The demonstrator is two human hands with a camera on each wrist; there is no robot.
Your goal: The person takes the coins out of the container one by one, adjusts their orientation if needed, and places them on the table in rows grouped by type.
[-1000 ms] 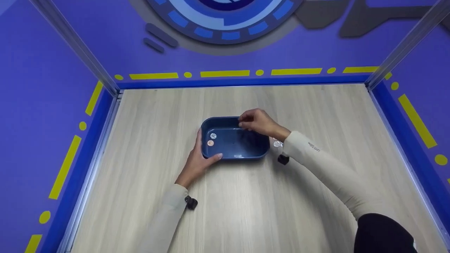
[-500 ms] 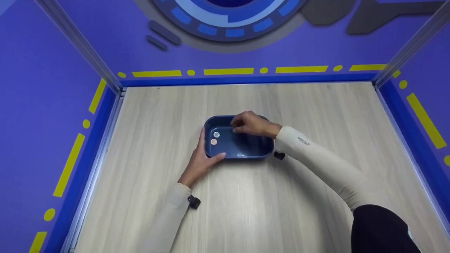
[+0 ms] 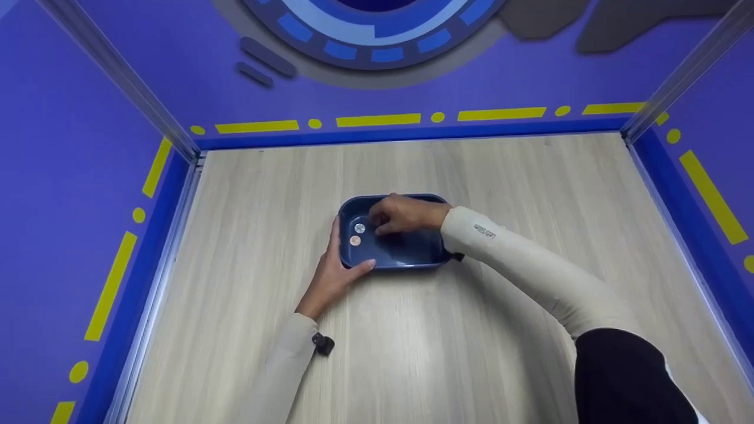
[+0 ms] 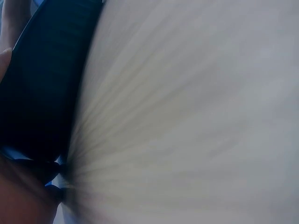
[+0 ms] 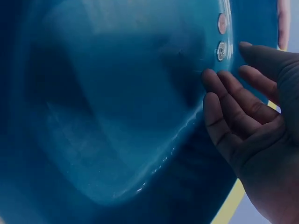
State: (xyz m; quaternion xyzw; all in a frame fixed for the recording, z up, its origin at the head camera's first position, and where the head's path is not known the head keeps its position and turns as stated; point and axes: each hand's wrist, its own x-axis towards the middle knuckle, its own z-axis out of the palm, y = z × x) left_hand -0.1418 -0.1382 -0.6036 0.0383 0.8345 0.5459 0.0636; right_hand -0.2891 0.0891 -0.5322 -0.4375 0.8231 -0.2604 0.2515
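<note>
Now right hand (image 3: 400,213) deeper in tray (image 3: 412,259), nearer silver coin (image 3: 360,228)

Legible text: none. The right sleeve (image 3: 518,259) carries one small dark printed mark near the wrist, seen in the head view; its characters are too small and blurred to read. The coins' faces cannot be made out either.

The person is wearing long cream sleeves (image 3: 530,265), the right one showing small dark lettering near the wrist, a black clip (image 3: 323,344) at the left cuff's 3 o'clock edge
</note>
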